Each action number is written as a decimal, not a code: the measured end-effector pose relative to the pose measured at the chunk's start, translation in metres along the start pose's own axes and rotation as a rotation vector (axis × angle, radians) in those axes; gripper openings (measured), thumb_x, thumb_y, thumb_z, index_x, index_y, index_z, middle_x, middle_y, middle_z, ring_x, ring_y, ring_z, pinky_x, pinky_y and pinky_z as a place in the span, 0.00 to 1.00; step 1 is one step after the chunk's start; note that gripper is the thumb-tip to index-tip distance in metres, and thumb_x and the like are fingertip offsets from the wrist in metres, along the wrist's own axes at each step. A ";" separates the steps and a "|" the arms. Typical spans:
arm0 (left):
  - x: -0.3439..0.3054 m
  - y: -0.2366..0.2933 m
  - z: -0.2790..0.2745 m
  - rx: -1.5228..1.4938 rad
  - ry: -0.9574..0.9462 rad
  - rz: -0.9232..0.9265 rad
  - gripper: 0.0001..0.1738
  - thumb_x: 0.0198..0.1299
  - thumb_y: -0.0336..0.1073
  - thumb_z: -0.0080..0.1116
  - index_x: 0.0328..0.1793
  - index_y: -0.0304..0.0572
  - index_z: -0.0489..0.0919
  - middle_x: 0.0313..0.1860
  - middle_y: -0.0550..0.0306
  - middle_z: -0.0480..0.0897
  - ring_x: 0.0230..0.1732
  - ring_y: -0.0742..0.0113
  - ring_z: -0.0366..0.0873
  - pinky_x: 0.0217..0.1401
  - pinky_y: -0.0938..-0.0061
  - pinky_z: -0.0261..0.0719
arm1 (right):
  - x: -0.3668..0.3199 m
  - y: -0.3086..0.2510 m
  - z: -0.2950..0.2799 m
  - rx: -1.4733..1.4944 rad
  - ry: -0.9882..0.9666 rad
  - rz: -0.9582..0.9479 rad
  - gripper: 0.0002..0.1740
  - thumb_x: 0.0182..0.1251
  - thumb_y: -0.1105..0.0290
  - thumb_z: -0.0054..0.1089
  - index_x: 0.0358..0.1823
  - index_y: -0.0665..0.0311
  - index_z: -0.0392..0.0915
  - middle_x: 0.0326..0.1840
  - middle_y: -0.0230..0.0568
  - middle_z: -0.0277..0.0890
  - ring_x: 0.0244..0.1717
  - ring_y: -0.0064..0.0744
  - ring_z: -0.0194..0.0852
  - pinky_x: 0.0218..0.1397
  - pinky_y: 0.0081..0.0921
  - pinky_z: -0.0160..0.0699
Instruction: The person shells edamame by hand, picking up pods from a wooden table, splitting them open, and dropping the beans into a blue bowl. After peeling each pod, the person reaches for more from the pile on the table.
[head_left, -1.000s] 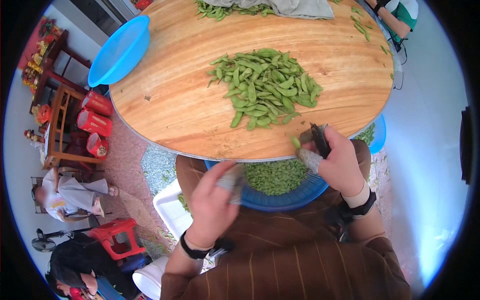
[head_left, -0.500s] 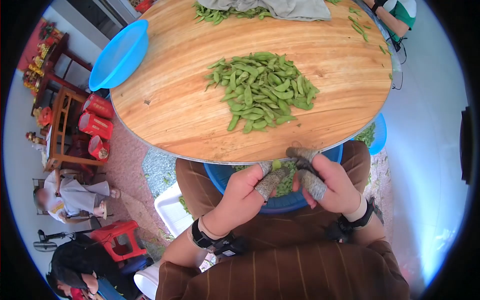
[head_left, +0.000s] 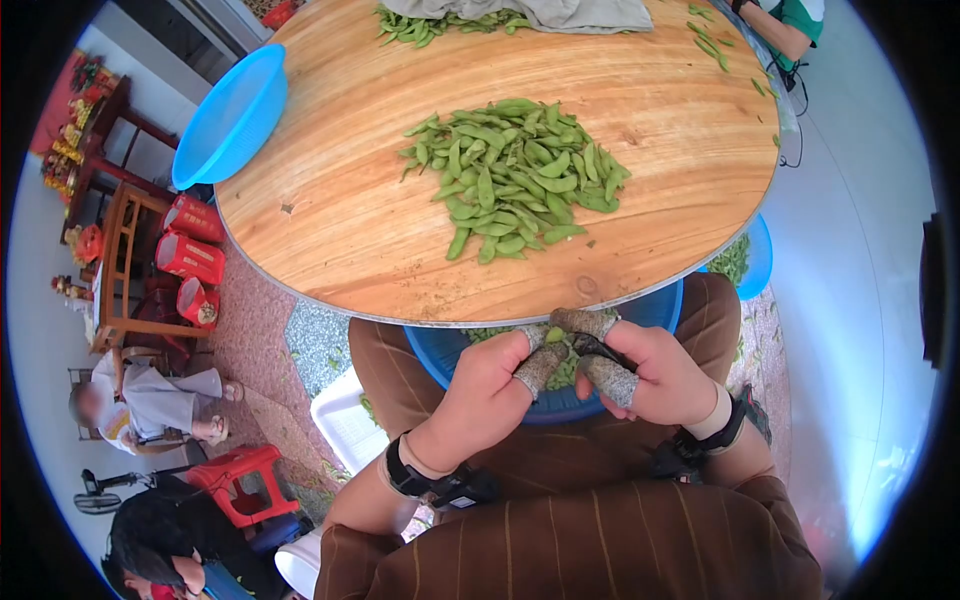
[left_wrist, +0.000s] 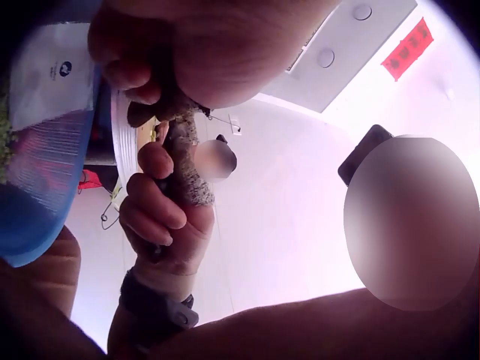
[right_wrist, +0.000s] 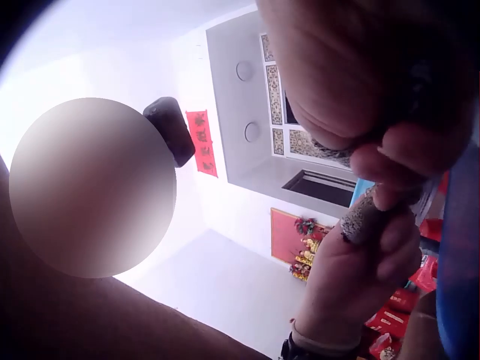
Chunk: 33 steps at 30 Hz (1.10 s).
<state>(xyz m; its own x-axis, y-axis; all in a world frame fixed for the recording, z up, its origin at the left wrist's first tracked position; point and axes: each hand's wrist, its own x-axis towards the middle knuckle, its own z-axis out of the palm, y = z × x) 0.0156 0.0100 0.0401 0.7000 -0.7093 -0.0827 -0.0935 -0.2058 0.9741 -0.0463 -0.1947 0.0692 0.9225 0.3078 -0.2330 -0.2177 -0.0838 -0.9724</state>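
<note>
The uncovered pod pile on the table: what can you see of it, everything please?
The pod pile is a loose, irregular heap of green pods, slender and slightly curved, overlapping at mixed angles. It rests directly on the wood-grained tabletop, thinning toward its edges. Neither the left hand nor the right hand touches it.

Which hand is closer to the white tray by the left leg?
Left. In the head view, the left hand is right of the white tray; the right hand is farther right, beyond the left.

red banner [right_wrist: 201, 144] (characters blurred), lettered red buckets [head_left: 190, 258], no text readable
</note>
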 end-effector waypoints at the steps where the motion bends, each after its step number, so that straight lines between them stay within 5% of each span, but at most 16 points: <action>1: 0.000 -0.002 0.000 0.005 0.007 -0.004 0.10 0.68 0.31 0.51 0.51 0.35 0.79 0.41 0.61 0.82 0.43 0.73 0.76 0.51 0.77 0.74 | 0.000 -0.001 0.000 -0.004 -0.001 0.009 0.26 0.64 0.77 0.48 0.66 0.63 0.66 0.31 0.28 0.78 0.19 0.13 0.67 0.22 0.14 0.69; 5: -0.001 -0.001 0.000 0.367 0.131 0.271 0.06 0.63 0.29 0.51 0.41 0.35 0.78 0.28 0.51 0.78 0.28 0.61 0.76 0.34 0.69 0.74 | 0.003 0.005 -0.002 0.044 -0.020 0.045 0.21 0.66 0.75 0.47 0.62 0.62 0.69 0.29 0.27 0.75 0.19 0.14 0.66 0.21 0.14 0.67; 7: -0.004 0.010 -0.009 -0.440 -0.189 -0.315 0.06 0.63 0.31 0.54 0.40 0.34 0.77 0.22 0.53 0.75 0.21 0.67 0.73 0.27 0.70 0.72 | 0.002 0.010 -0.005 0.325 -0.137 0.121 0.21 0.68 0.73 0.47 0.63 0.61 0.68 0.29 0.27 0.73 0.19 0.14 0.64 0.20 0.14 0.65; 8: -0.005 0.008 -0.007 -0.442 -0.189 -0.318 0.06 0.63 0.31 0.54 0.40 0.34 0.77 0.22 0.53 0.75 0.21 0.67 0.73 0.27 0.70 0.72 | 0.001 0.011 -0.006 0.603 -0.256 0.194 0.20 0.70 0.71 0.46 0.63 0.60 0.67 0.28 0.27 0.70 0.19 0.13 0.63 0.20 0.13 0.64; 12: -0.005 -0.015 0.003 -0.090 -0.027 -0.068 0.06 0.61 0.32 0.57 0.37 0.37 0.77 0.20 0.54 0.73 0.20 0.70 0.73 0.24 0.72 0.71 | 0.001 0.014 -0.002 0.624 -0.249 0.213 0.17 0.73 0.69 0.44 0.61 0.60 0.67 0.28 0.27 0.68 0.19 0.12 0.61 0.18 0.13 0.63; 14: -0.005 -0.017 0.005 -0.003 0.011 -0.006 0.05 0.60 0.32 0.58 0.36 0.38 0.77 0.19 0.55 0.73 0.20 0.70 0.73 0.23 0.73 0.70 | 0.002 0.024 0.003 0.388 -0.096 0.178 0.17 0.74 0.67 0.48 0.59 0.64 0.69 0.28 0.29 0.69 0.17 0.13 0.61 0.16 0.12 0.59; 16: -0.005 -0.013 0.004 0.791 0.194 0.368 0.04 0.51 0.29 0.59 0.30 0.40 0.74 0.20 0.54 0.72 0.22 0.61 0.75 0.24 0.69 0.72 | 0.004 0.022 0.005 0.360 -0.088 0.210 0.14 0.72 0.69 0.45 0.56 0.62 0.69 0.28 0.28 0.69 0.18 0.13 0.62 0.17 0.12 0.63; 19: -0.003 -0.008 0.011 0.991 0.266 0.440 0.07 0.43 0.27 0.59 0.26 0.42 0.71 0.21 0.54 0.70 0.24 0.54 0.75 0.27 0.64 0.74 | 0.006 0.021 0.006 0.293 -0.063 0.244 0.12 0.71 0.71 0.43 0.53 0.61 0.70 0.28 0.27 0.69 0.19 0.13 0.63 0.18 0.12 0.66; 23: 0.000 -0.014 0.011 0.958 0.274 0.409 0.05 0.45 0.27 0.58 0.29 0.40 0.74 0.22 0.52 0.73 0.24 0.55 0.76 0.27 0.68 0.74 | 0.004 0.020 0.002 0.275 -0.079 0.204 0.11 0.71 0.71 0.43 0.51 0.61 0.71 0.29 0.27 0.70 0.19 0.13 0.64 0.18 0.12 0.66; 25: -0.004 -0.013 0.000 0.135 -0.061 -0.025 0.11 0.61 0.34 0.58 0.44 0.33 0.76 0.30 0.45 0.81 0.25 0.65 0.78 0.30 0.75 0.75 | 0.002 0.025 -0.001 0.309 -0.129 0.177 0.11 0.72 0.70 0.44 0.51 0.62 0.71 0.28 0.27 0.70 0.19 0.13 0.64 0.18 0.12 0.65; 26: -0.006 -0.014 -0.002 0.135 -0.062 -0.026 0.11 0.61 0.34 0.58 0.44 0.33 0.76 0.30 0.45 0.81 0.25 0.65 0.78 0.30 0.75 0.75 | 0.001 0.028 -0.003 0.339 -0.184 0.147 0.11 0.72 0.70 0.45 0.51 0.63 0.71 0.28 0.28 0.70 0.19 0.13 0.64 0.18 0.12 0.65; 28: -0.007 -0.017 -0.005 -0.644 -0.134 -0.466 0.14 0.70 0.38 0.48 0.47 0.33 0.75 0.33 0.48 0.82 0.25 0.70 0.77 0.29 0.78 0.75 | -0.002 0.036 -0.002 0.379 -0.183 0.124 0.12 0.73 0.69 0.46 0.53 0.64 0.71 0.28 0.28 0.69 0.19 0.13 0.63 0.19 0.12 0.64; 31: -0.011 -0.023 -0.003 -1.091 -0.251 -0.446 0.16 0.71 0.41 0.46 0.49 0.34 0.75 0.32 0.49 0.82 0.25 0.69 0.78 0.29 0.79 0.75 | -0.007 0.040 -0.003 0.508 -0.197 0.112 0.16 0.73 0.67 0.47 0.58 0.64 0.69 0.28 0.28 0.69 0.19 0.13 0.63 0.19 0.12 0.63; 33: -0.009 -0.016 0.002 -0.962 -0.229 -0.466 0.12 0.70 0.36 0.44 0.46 0.35 0.76 0.33 0.52 0.82 0.26 0.70 0.78 0.28 0.80 0.74 | -0.011 0.045 -0.006 0.599 -0.209 0.122 0.18 0.74 0.66 0.48 0.61 0.64 0.68 0.29 0.29 0.70 0.19 0.12 0.63 0.19 0.11 0.62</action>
<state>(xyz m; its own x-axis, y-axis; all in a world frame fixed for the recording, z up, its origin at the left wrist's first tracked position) 0.0099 0.0184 0.0250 0.3655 -0.8278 -0.4256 0.8086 0.0559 0.5857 -0.0640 -0.2080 0.0277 0.8113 0.5127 -0.2809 -0.5133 0.3948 -0.7620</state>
